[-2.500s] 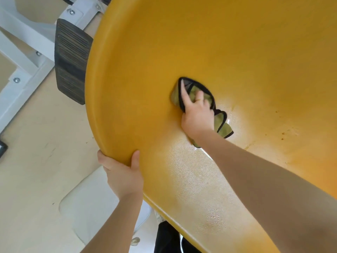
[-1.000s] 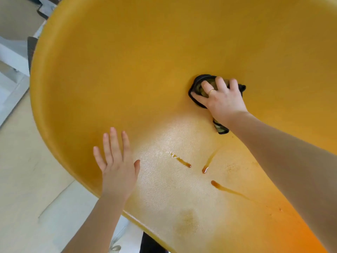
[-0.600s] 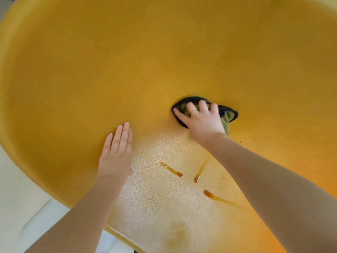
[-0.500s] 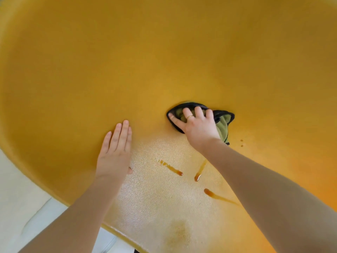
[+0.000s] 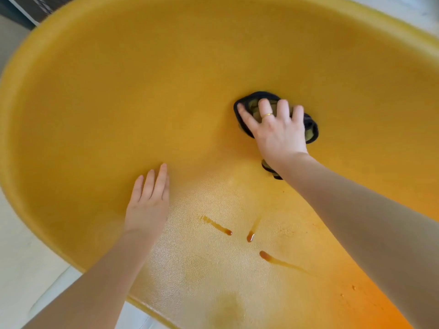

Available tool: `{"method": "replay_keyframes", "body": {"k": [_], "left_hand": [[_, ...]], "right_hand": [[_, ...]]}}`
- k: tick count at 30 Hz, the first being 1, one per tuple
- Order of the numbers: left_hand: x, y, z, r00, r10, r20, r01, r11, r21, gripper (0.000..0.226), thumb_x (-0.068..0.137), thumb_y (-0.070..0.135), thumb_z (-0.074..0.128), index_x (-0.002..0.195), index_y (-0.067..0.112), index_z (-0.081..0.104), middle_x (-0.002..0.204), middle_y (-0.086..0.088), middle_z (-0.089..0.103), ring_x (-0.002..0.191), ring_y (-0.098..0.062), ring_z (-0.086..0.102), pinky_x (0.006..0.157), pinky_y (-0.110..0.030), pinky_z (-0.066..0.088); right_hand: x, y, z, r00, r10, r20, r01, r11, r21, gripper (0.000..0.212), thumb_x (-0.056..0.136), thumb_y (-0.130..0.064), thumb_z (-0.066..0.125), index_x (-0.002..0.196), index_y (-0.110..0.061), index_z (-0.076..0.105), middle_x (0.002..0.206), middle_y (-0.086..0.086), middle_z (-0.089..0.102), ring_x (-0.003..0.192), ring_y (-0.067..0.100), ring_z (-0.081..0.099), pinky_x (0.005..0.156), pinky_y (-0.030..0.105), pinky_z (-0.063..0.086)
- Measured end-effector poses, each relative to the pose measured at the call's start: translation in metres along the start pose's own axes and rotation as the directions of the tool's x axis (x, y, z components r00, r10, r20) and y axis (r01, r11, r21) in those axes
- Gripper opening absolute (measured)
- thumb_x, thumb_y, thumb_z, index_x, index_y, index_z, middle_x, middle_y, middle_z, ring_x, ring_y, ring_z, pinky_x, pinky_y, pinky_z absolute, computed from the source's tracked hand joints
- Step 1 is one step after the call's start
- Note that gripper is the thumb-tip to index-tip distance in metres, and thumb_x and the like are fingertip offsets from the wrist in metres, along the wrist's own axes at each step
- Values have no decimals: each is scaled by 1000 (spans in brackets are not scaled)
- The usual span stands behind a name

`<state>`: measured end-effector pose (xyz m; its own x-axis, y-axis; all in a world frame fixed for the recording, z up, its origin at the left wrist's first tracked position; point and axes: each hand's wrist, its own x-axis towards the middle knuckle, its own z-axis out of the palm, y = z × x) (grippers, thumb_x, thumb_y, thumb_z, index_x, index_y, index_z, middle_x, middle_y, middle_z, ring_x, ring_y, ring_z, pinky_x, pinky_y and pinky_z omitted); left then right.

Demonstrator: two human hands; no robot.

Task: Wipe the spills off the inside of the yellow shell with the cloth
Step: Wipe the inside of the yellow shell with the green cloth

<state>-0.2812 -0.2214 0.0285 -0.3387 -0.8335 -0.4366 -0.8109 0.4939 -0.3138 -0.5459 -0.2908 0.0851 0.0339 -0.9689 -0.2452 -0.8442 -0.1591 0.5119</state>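
The yellow shell (image 5: pixel 118 91) fills the view, its hollow inside facing me. My right hand (image 5: pixel 278 131) grips a bunched green cloth with a black edge (image 5: pixel 252 104) and presses it against the inner wall, right of centre. My left hand (image 5: pixel 148 205) lies flat on the inner surface at the lower left, fingers straight and together. Three brown spill streaks run across the lit bottom: one (image 5: pixel 218 226), a second (image 5: pixel 250 236) and a third (image 5: pixel 273 258), all below the cloth and apart from it. A faint brown smear (image 5: pixel 228 307) sits near the front rim.
Pale floor (image 5: pixel 21 257) shows beyond the shell's left rim. A dark object (image 5: pixel 35 8) sits at the top left corner. A white surface (image 5: pixel 403 5) shows past the far right rim.
My right hand has slid the cloth up and to the right, farther from the streaks. My left hand, which earlier held the rim, stays flat on the inside.
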Motion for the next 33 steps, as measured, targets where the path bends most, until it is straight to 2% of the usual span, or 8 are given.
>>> {"method": "replay_keyframes", "body": {"k": [2, 4, 10, 15, 20, 24, 30, 33], "left_hand": [[8, -4, -5, 996, 5, -84, -1, 999, 49, 106, 65, 25, 78, 140, -4, 10, 150, -18, 5, 132, -34, 18, 112, -44, -4], [18, -5, -12, 991, 5, -133, 10, 993, 115, 107, 77, 28, 69, 141, -4, -11, 151, -19, -13, 138, -32, 1, 111, -46, -12], [59, -5, -30, 991, -33, -130, 49, 991, 126, 113, 85, 33, 61, 133, 2, -37, 142, -15, -41, 140, -31, -20, 105, -48, -23], [70, -10, -37, 993, -4, -114, 16, 995, 100, 125, 75, 58, 61, 133, 6, -37, 147, -12, -36, 140, -28, -20, 108, -45, -16], [64, -9, -47, 994, -6, -111, 12, 998, 58, 103, 88, 32, 59, 140, 8, -27, 151, -10, -28, 142, -27, -14, 114, -43, -4], [62, -11, -73, 995, 11, -103, -10, 1000, 7, 82, 94, 22, 48, 146, 10, -14, 155, -9, -18, 143, -24, -8, 115, -39, -1], [76, -18, -119, 958, 42, -282, -56, 998, -41, 84, 90, 12, 53, 147, 12, -8, 154, -11, -21, 143, -25, -10, 115, -40, -2], [84, -13, -138, 937, 56, -345, -86, 994, -73, 85, 90, 12, 53, 147, 13, -11, 153, -10, -24, 143, -25, -12, 114, -40, -5]], "right_hand": [[2, 0, -4, 995, 60, -76, -61, 998, -8, 95, 67, -25, 71, 147, -38, 21, 129, 6, 49, 101, 32, 53, 82, 40, 45], [5, -5, -4, 993, 65, -102, -62, 998, 33, 85, 78, -20, 61, 149, -35, 16, 132, 10, 46, 106, 33, 51, 85, 42, 44], [0, -44, 15, 996, -69, 48, 55, 966, 254, 77, 95, -14, 40, 147, -39, -11, 143, 16, 24, 114, 37, 37, 90, 47, 35], [-9, -59, 37, 989, -127, 74, 103, 959, 265, 84, 93, -11, 43, 145, -39, -17, 141, 16, 25, 110, 35, 39, 87, 45, 36], [-8, -33, 27, 970, -209, 127, 182, 964, 195, 90, 89, -16, 56, 148, -39, -8, 142, 12, 25, 118, 35, 36, 91, 44, 34], [-1, 13, -7, 996, -64, 63, 53, 985, 163, 93, 85, -15, 61, 149, -35, -4, 142, 12, 26, 115, 36, 37, 89, 44, 35], [5, 61, -60, 984, 138, -114, -110, 969, 222, 88, 86, -6, 53, 150, -31, -1, 140, 17, 33, 103, 35, 44, 77, 42, 36], [3, 63, -67, 966, 239, -98, -196, 925, 325, 85, 88, -5, 49, 150, -30, -4, 141, 18, 31, 103, 37, 43, 76, 43, 35]]}}
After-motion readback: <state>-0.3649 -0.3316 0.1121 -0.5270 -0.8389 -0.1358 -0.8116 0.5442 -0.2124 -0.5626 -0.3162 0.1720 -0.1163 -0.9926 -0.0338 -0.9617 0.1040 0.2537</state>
